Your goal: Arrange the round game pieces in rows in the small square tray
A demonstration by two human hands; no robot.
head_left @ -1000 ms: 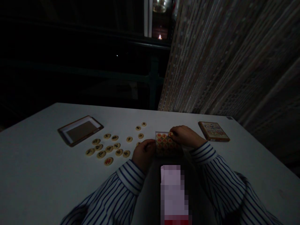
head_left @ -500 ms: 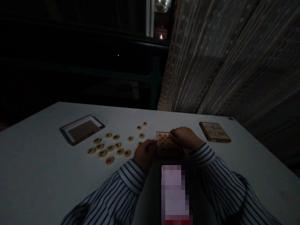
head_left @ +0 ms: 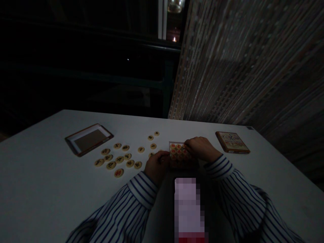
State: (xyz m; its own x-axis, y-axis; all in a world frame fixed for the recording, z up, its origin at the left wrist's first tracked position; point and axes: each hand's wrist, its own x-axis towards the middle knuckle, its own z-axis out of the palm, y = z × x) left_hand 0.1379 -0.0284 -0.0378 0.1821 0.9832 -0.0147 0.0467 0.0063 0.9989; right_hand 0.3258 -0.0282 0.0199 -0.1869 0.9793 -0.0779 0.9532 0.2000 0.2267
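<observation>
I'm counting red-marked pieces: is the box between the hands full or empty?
Not empty: red-marked pieces sit in rows inside the box. Whether full, I cannot tell; shadow and the right hand hide part.

Packed discs (head_left: 179,152) bore red Chinese characters, 1 apparently 士; loose discs (head_left: 119,159) bore black characters, except 1 red. Flat case (head_left: 232,142): lettering illegible.

White table (head_left: 50,192), with a small dark label (head_left: 249,128) at its far right corner. Beyond the far edge, at right, hangs a string curtain (head_left: 222,67). Behind, in shadow: a dark rail (head_left: 162,47); above it, a pale post (head_left: 162,20), with a lit lamp (head_left: 174,6) just to its right.
</observation>
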